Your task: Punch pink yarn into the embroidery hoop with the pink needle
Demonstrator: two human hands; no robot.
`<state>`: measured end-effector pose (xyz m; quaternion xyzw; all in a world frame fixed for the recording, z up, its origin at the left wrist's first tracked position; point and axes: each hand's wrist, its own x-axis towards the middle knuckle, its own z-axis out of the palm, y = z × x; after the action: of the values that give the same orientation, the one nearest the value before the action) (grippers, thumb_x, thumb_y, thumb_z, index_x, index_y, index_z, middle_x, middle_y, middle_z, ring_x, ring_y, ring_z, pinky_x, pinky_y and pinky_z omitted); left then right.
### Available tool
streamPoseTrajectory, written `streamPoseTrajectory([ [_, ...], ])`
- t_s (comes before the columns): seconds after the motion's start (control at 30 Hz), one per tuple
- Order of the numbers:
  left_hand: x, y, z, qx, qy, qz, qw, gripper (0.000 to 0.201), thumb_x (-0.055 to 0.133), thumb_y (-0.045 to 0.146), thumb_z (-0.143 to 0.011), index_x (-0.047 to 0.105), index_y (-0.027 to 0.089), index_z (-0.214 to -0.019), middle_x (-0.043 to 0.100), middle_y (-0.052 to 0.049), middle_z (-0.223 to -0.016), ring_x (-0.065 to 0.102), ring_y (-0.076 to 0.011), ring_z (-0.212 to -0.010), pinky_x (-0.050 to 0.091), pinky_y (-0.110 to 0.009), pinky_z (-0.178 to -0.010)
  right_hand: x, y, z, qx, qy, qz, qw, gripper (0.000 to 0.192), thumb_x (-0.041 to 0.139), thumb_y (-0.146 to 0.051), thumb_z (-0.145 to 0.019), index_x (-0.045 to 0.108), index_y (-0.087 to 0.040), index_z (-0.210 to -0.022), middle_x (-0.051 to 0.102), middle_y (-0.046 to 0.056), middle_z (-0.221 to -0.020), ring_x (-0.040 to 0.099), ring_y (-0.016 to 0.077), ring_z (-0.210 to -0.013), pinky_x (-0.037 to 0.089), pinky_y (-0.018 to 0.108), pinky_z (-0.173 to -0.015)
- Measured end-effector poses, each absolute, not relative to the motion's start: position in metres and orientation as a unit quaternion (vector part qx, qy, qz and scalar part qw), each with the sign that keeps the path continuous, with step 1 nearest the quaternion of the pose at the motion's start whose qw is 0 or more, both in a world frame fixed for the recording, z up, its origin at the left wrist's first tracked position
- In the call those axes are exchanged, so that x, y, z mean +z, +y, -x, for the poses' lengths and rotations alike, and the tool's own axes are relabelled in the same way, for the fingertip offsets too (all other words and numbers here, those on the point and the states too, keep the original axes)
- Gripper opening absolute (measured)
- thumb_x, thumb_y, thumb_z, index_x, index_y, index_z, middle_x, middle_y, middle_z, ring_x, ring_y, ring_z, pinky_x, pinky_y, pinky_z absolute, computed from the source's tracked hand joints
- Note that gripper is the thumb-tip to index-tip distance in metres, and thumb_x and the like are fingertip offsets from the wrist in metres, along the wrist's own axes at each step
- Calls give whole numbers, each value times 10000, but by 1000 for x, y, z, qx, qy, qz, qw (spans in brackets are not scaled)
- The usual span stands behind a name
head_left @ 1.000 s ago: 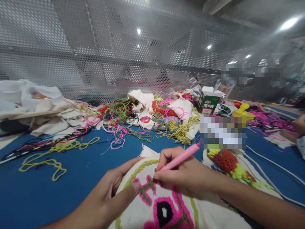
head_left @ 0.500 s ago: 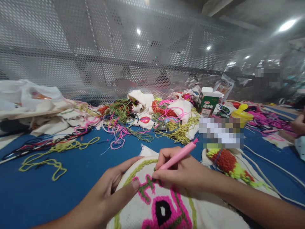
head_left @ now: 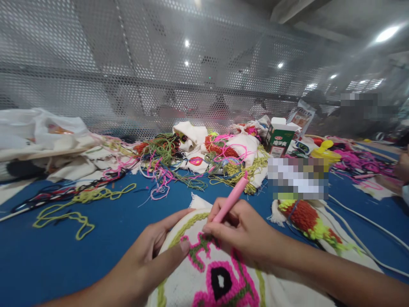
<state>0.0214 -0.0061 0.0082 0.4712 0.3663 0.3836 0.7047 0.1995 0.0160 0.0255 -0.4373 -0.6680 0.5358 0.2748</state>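
Note:
Pinched in my right hand (head_left: 241,224) is a pink punch needle (head_left: 232,197), its handle leaning up and to the right. Its tip is hidden by my fingers, close to the cloth near the top of the hoop. My left hand (head_left: 156,247) grips the left rim of the embroidery hoop (head_left: 169,243), thumb on top of the cloth and fingers over the far edge. Stretched white cloth (head_left: 179,279) carries a yellow-green looped border, pink-edged green shapes and a pink patch (head_left: 209,279) around a black one with a white centre.
Tangled yarn (head_left: 159,153) and cloth scraps lie along the back of the blue table (head_left: 105,226), by a perforated metal screen (head_left: 143,64). A green box (head_left: 281,138) and yellow container (head_left: 327,153) stand back right. Nearer lies a red-and-yellow tufted piece (head_left: 306,219). Another person's hand (head_left: 402,166) shows far right.
The punch needle now stands more upright, its top end swung left and its height over the cloth hardly different. My left hand keeps its hold on the hoop.

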Motion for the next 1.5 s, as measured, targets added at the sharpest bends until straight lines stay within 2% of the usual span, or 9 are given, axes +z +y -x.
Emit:
streamPoseTrajectory([
  [0.2, 4, -5, -20, 378, 364, -497, 691, 479, 612, 336, -747, 504, 215, -1198, 606, -74, -1161, 641, -225, -860, 512, -265, -682, 31, 14, -200, 580, -636, 428, 275, 154, 600, -264, -724, 493, -154, -720, 476, -46, -588, 380, 44, -505, 265, 178, -446],
  [0.33, 5, -6, -21, 390, 366, -490, 689, 464, 615, 333, -745, 514, 207, -1181, 598, -67, -1180, 600, -247, -979, 519, -246, -689, 35, 14, -202, 606, -621, 419, 268, 149, 600, -261, -721, 501, -150, -725, 467, -46, -593, 378, 46, -517, 265, 182, -460],
  [0.47, 7, -7, -21, 387, 382, -481, 688, 477, 627, 328, -739, 507, 205, -1184, 583, -64, -1203, 510, -271, -1115, 522, -217, -649, 31, 15, -201, 596, -614, 435, 280, 222, 639, -313, -690, 487, -152, -710, 467, -48, -575, 391, 49, -508, 276, 186, -460],
  [0.67, 9, -7, -22, 389, 374, -476, 694, 466, 642, 328, -723, 531, 215, -1162, 588, -55, -1197, 513, -271, -1112, 519, -242, -719, 24, 14, -199, 559, -637, 445, 289, 276, 631, -386, -695, 485, -151, -694, 465, -45, -564, 379, 49, -499, 270, 191, -448],
  [1.03, 6, -7, -22, 390, 389, -470, 689, 434, 640, 311, -731, 542, 212, -1142, 584, -56, -1202, 525, -274, -1099, 534, -216, -634, 29, 14, -199, 543, -665, 439, 265, 247, 600, -373, -725, 480, -159, -701, 442, -50, -561, 378, 50, -501, 274, 174, -438],
  [1.2, 8, -8, -22, 405, 392, -477, 674, 427, 643, 300, -728, 559, 214, -1138, 605, -50, -1172, 393, -280, -1216, 519, -243, -744, 27, 12, -198, 489, -726, 418, 242, 170, 576, -318, -749, 514, -163, -714, 475, -29, -626, 420, 71, -583, 329, 184, -514],
  [1.37, 7, -6, -21, 398, 378, -480, 685, 431, 634, 303, -734, 554, 217, -1148, 606, -61, -1169, 471, -282, -1151, 515, -280, -762, 24, 13, -197, 469, -745, 408, 243, 205, 594, -344, -727, 531, -154, -684, 507, -16, -640, 439, 78, -589, 350, 193, -528],
  [1.5, 5, -6, -22, 408, 382, -480, 676, 426, 642, 284, -730, 559, 224, -1143, 603, -51, -1174, 431, -277, -1186, 511, -258, -764, 25, 12, -198, 437, -759, 411, 252, 184, 601, -324, -716, 548, -150, -691, 514, -17, -632, 420, 68, -564, 329, 182, -493],
])
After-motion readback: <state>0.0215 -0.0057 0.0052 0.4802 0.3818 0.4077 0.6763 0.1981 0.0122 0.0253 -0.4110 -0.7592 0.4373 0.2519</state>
